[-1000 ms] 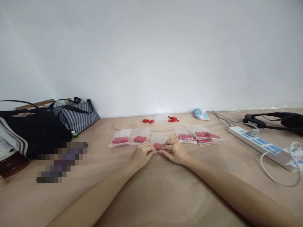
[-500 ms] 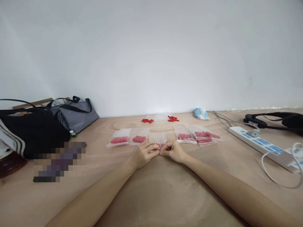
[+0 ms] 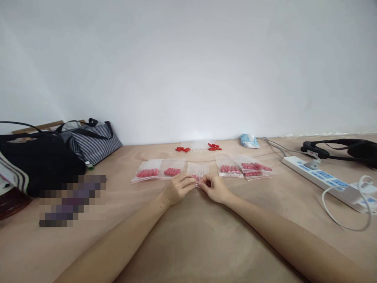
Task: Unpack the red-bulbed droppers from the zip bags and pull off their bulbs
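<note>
A clear zip bag [image 3: 198, 169] lies on the table straight ahead, holding several thin white sticks with red ends. My left hand [image 3: 178, 188] pinches its near edge from the left. From the right, my right hand [image 3: 214, 188] pinches the same edge, the two sets of fingertips almost meeting. The fingers partly cover the red ends. Similar filled bags lie flat to the left, a left one [image 3: 147, 169] and a nearer one [image 3: 172, 169]. To the right are another filled bag [image 3: 230, 167] and an overlapping pile of filled bags [image 3: 255, 168].
Loose red pieces [image 3: 182, 149] and white sticks [image 3: 199, 148] lie near the wall. A blue-and-white packet [image 3: 249, 140] sits right of them. On the right are a white power strip [image 3: 324, 177] with cables and a black headset [image 3: 338, 149]; bags, including a striped one [image 3: 96, 143], stand left.
My right-hand fingers have drawn into a tighter pinch, and my fingertips have shifted slightly along the bag's near edge. The other bags have stayed in place.
</note>
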Demonstrator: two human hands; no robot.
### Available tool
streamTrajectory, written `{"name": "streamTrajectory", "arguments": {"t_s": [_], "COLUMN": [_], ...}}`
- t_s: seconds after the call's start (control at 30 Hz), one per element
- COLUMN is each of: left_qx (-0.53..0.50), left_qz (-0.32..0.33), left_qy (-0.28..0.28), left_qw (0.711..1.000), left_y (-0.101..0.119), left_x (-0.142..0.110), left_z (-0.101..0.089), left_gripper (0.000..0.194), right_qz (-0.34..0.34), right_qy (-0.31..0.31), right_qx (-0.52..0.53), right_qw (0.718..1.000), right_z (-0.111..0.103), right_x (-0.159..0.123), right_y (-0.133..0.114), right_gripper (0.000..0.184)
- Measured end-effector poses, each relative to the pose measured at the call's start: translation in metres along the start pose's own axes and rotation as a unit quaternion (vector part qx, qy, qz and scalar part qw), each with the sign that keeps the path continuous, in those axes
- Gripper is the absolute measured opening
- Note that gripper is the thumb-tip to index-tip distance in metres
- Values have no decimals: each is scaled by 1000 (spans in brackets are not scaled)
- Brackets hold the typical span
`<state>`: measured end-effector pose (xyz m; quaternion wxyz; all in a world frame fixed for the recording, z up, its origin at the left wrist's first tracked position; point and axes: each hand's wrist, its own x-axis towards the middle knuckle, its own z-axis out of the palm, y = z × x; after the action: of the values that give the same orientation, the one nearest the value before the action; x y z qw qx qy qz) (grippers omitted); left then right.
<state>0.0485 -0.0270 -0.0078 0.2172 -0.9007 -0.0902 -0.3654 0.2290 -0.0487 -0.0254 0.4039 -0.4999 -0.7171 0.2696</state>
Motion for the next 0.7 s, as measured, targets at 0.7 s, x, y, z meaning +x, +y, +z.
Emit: {"name": "streamTrajectory", "arguments": {"t_s": [0.7], "left_qx": [-52], "left_qz": [-60], "left_qy": [-96], "left_qw": [992], "left_y": [1], "left_x": [5], "left_z": [1], "left_gripper": [21], "right_qz": [16], "right_qy": [91], "right_qx": [-239], "right_qw": [967], "right_z": [-1], "right_x": [-1], "right_y": [-9], "right_gripper": [16]}}
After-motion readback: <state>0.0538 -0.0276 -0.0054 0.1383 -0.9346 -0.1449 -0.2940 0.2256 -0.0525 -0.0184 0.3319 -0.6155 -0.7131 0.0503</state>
